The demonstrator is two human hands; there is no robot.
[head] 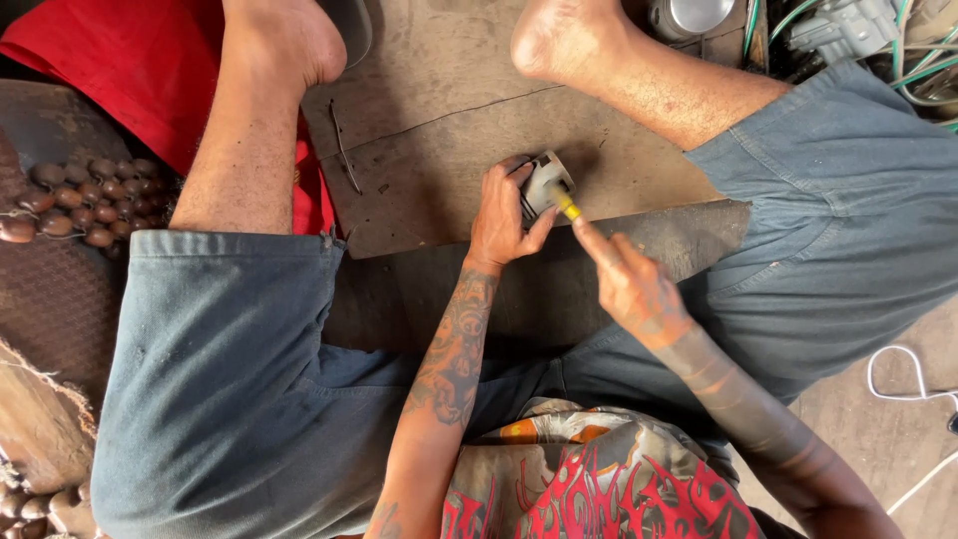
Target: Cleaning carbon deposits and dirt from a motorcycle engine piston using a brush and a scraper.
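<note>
Worn brown board on the floor, scratched and scored by a long crack, serving as the work surface; a person sits over it, bare legs in blue denim shorts splayed to either side. Red cloth lies upper left, beside a mat of brown wooden beads. A metal pot and a tangle of green and white wires occupy the upper right corner; a white cable loops over the floor at right. Left hand, fingers curled, grips a small grey and white device resting on the board's near edge. Right hand pinches a yellow-handled tool, whose tip meets the device.
</note>
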